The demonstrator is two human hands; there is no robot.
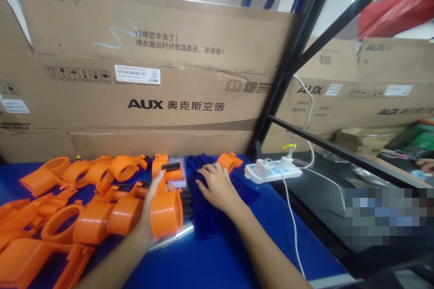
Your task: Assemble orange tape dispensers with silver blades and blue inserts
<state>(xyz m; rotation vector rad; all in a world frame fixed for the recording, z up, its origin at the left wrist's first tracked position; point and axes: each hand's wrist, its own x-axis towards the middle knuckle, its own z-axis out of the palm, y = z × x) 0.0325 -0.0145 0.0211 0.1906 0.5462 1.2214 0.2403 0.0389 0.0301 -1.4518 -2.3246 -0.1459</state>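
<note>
With the white power strip (273, 170) as landmark, the nearest things are loose orange rings (20, 259), spread well to its left and on the person's side of it, on the blue table (274, 216). Nearer to the strip, but also on its left, the left hand (147, 221) is closed around an orange holder (166, 214), thumb along the near side, ring facing the person. The holder looks like moulded plastic: probably light, stiff and smooth, so a dry palm could slip a little on the curved wall. The thick ring should be the safest place to hold, while the thinner arms seen on such pieces may flex or snap if squeezed hard. Short black strips (186, 203) show just beside the ring; whether they are fixed to it cannot be told. Just left of the power strip, the right hand (219, 189) lies palm down with fingers bent and spread over dark blue pieces (208, 219); whether it pinches one is not clear. These look thin and limp, likely soft and nearly weightless, apt to bunch or come up several at once, so a fingertip pinch at a free edge seems best. Beyond the power strip, and stretching away to its left, a big cardboard box (176, 122) stands upright behind the table.
</note>
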